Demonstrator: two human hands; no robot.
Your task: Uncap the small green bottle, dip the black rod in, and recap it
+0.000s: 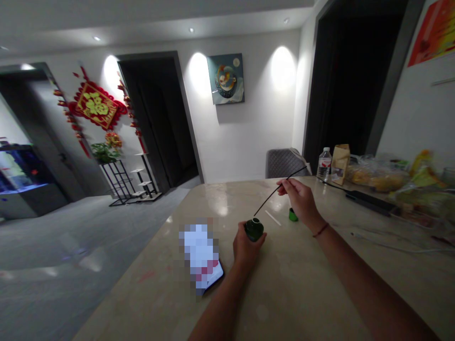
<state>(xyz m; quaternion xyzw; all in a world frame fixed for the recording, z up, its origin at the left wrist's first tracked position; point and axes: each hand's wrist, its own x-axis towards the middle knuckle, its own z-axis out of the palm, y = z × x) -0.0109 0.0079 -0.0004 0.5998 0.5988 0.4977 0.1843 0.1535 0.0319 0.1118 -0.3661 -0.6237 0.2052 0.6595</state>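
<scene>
My left hand (245,246) is wrapped round a small dark green jar (254,231) with a narrow pale-rimmed mouth, upright at the table top. In a pinch, my right hand (298,194) grips a long thin black stick (266,201). The stick slants down to the left, its lower tip close above the jar's mouth. Whether the tip touches the rim I cannot tell. A short white stick (273,218) lies on the table between the hands. Beside it, below my right hand, is a small green cap (293,215).
A lit phone (213,277) lies left of my left forearm on the pale table (159,289). Along the right stand a water bottle (324,165), a paper bag (340,163) and plastic bags (377,174). A black power strip (371,202) and white cable (398,247) lie nearer. A grey chair (284,163) is behind.
</scene>
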